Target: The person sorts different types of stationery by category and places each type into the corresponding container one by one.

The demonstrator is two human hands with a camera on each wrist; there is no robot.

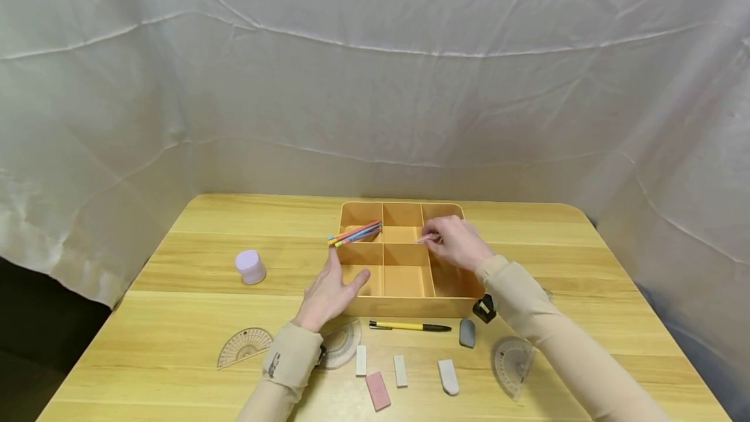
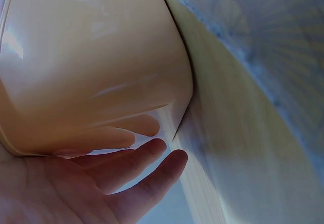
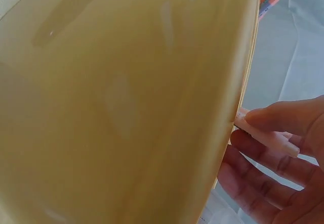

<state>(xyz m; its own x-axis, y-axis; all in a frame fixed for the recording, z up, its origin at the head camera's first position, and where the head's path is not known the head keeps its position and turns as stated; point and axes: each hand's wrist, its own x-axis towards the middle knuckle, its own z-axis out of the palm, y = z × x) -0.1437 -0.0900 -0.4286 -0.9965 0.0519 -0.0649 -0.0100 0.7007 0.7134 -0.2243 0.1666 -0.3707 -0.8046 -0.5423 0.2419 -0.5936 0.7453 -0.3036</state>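
1 pinkish item (image 3: 274,142) pinched in right grip (image 1: 457,243); left grip (image 1: 327,293) spread loosely at tray (image 1: 404,307) wall.

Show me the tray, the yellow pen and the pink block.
Tray (image 1: 404,307): head view, on the bare outside of its front wall.
Yellow pen (image 1: 408,326): head view, midway along the barrel.
Pink block (image 1: 377,391): head view, middle of its top face.
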